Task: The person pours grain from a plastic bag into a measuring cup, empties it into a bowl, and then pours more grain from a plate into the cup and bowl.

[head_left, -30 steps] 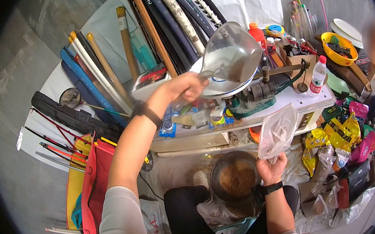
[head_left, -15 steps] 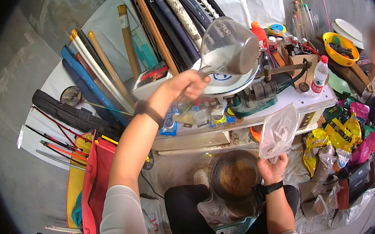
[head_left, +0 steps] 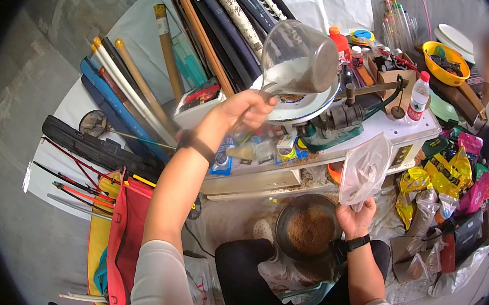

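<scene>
Clear plastic tilts in my left hand, where my fingers are wrapped round the handle of a scoop held over the white dish at the left end of the balance scale. Brown grains lie in that dish; I can't tell whether the scoop touches its rim. If I tip too steeply, grain could rush over the edge and scatter around the scale's foot. A bump from the scoop could shove the dish aside or jolt the beam, setting the hanging weight swinging at the scale's right end.

My right hand pinches the bottom of a thin plastic bag, which stands up in front of the scale. I can't tell how far its mouth is open. Being so limp, it could fold shut or slip if my fingers slacken. Raising it carelessly could knock over the water bottle just right of the scale. Anything dropped short of the scale might land in the dark pan of grain below it.
</scene>
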The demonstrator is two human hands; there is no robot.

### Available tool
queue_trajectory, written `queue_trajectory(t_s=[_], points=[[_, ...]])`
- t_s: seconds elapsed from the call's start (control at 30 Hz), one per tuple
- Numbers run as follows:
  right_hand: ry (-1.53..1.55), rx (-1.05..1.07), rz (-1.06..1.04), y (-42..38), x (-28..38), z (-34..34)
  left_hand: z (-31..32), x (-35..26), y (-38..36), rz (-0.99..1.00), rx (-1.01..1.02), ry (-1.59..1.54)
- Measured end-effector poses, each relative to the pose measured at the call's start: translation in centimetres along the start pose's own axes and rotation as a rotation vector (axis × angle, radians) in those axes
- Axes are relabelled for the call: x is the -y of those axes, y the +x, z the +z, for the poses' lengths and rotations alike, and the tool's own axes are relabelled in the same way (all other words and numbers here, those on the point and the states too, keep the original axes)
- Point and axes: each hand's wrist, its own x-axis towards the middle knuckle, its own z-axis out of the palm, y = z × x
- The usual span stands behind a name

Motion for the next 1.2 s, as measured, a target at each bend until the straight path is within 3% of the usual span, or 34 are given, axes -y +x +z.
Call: queue_trajectory(t_s=[1.2], points=[[-0.008, 0.026, -0.009, -0.2, -0.1, 0.5, -0.1, 0.2, 0.1, 0.036, 0.143, -0.16]])
